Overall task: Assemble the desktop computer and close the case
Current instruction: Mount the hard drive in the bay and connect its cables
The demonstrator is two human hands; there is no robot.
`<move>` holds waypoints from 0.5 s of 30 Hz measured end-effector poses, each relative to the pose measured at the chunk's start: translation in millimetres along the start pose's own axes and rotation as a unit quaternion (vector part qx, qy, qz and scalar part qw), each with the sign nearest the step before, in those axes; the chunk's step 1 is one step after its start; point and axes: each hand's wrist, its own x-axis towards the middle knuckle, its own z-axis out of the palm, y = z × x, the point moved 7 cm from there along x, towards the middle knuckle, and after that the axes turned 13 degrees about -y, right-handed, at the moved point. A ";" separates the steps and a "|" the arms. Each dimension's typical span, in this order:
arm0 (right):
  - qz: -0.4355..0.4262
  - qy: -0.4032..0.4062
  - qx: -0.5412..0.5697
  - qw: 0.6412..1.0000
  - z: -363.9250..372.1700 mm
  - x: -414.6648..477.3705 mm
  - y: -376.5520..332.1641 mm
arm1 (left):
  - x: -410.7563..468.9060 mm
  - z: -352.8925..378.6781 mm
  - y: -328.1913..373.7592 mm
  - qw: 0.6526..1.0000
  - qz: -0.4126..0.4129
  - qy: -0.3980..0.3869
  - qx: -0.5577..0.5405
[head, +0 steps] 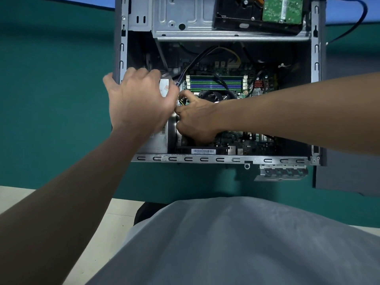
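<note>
An open desktop case (222,159) lies on its side on the green table, its motherboard (246,140) facing up. My left hand (137,99) grips the silver power supply (164,87) at the case's left side, thumb over the case wall. My right hand (195,120) reaches in beside it, fingers curled round a small power connector with yellow and black wires (182,101) next to the CPU fan (216,95). RAM sticks (216,82) sit behind the fan. What the fingertips touch is hidden.
A hard drive (259,13) with a green circuit board rests on the drive cage (185,21) at the back. A dark side panel (349,171) lies at the right. A blue cable (362,17) trails off at the far right. Green table surface (51,89) stretches left.
</note>
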 end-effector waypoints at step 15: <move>-0.032 0.023 -0.013 0.999 -3.8 -0.2 -1.3 | -0.6 0.8 -1.2 1.000 -0.007 0.016 -0.001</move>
